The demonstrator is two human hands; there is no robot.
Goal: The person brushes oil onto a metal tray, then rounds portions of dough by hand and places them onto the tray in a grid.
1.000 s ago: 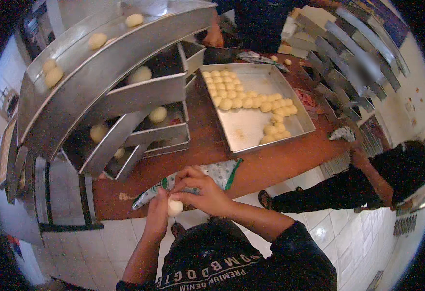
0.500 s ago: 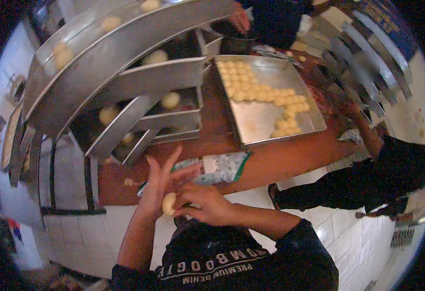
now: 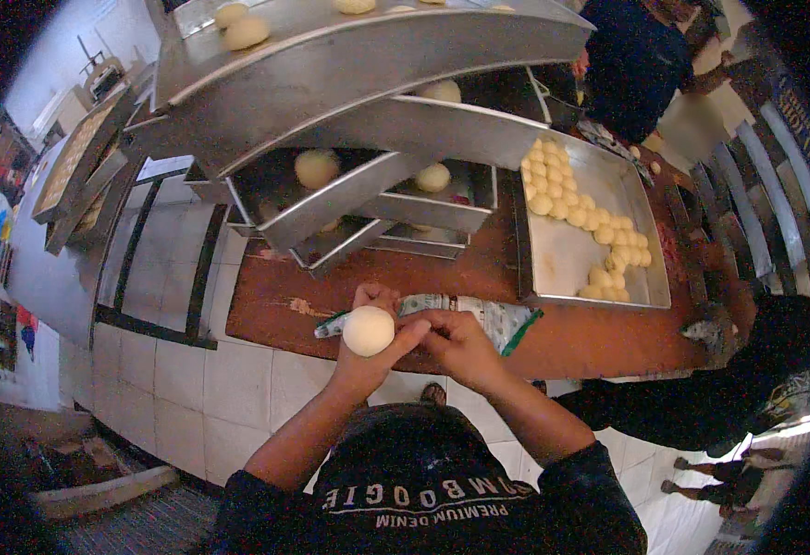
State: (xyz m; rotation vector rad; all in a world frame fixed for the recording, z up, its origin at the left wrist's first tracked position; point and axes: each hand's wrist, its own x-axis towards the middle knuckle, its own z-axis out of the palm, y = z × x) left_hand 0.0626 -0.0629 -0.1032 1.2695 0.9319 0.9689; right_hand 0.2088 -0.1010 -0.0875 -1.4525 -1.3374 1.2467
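Observation:
A smooth, pale round dough ball (image 3: 369, 331) sits in my left hand (image 3: 364, 367), whose fingers curl around it with the thumb stretched to the right. My right hand (image 3: 465, 350) meets the tip of that thumb, its fingers drawn together in a pinch; whatever is between them is too small to make out. Just behind both hands a printed plastic bag (image 3: 495, 317) with a green edge lies on the brown tabletop (image 3: 405, 271). To the right, a metal tray (image 3: 553, 268) holds rows of small yellowish dough balls (image 3: 599, 220).
Stacked metal trays (image 3: 368, 92) with larger dough balls rise at the back left, set crosswise and overhanging the table. Another person in dark clothing (image 3: 636, 65) stands at the far side. More trays (image 3: 766, 194) stand at right, beside a black-clothed person (image 3: 701, 407).
The dough ball now shows on top of my left hand, and my fingers have curled from their spread pose. My right hand has shifted to the left thumb. The view has swung left.

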